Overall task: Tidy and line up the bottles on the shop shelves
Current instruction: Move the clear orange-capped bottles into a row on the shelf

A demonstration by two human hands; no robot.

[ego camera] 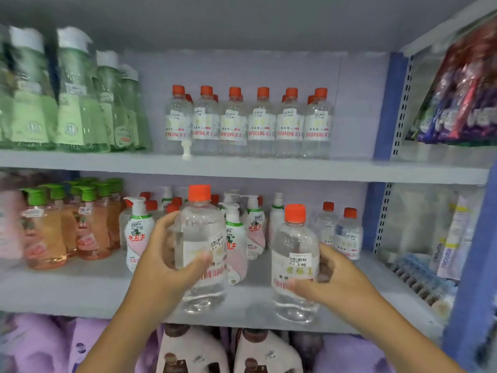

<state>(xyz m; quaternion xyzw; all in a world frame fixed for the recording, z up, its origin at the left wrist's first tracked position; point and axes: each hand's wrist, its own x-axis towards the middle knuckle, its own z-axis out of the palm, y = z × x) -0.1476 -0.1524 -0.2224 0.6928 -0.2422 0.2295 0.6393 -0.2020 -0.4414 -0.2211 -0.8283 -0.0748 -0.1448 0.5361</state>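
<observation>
A: What is each hand doing?

B: The left hand point(172, 254) has its grip wrapped round a clear plastic bottle with an orange screw cap point(200, 246), thumb across the white label in front and fingers curled behind. The right hand point(326, 281) grips a second clear orange-capped bottle point(294, 262) the same way, thumb low on the label and fingers round the far side.

A: Where are those two bottles?

B: Both are upright in front of the middle grey shelf point(80, 289), near its front edge. I cannot tell whether their bases touch the board. The left one sits higher in view than the right one, and they are apart from each other.

A: What stands behind them?

B: A cluster of white pump bottles with pink and green labels point(138, 232), mixed with more small orange-capped bottles. Two further clear orange-capped bottles point(340, 232) stand at the right of that shelf, just beyond the right hand. At the left is a group of peach-coloured bottles with green flip caps point(70, 224).

A: And the upper shelf?

B: On the upper grey shelf point(269, 168) a straight row of six clear orange-capped bottles point(248, 122) faces forward, with more caps showing behind. A small white pump head point(186, 150) lies at the foot of the leftmost one. To the left stand tall pale green bottles with white caps point(75, 90), blurred.

A: Below?

B: Lilac and pink jugs point(193, 351), partly hidden by the forearms.
</observation>
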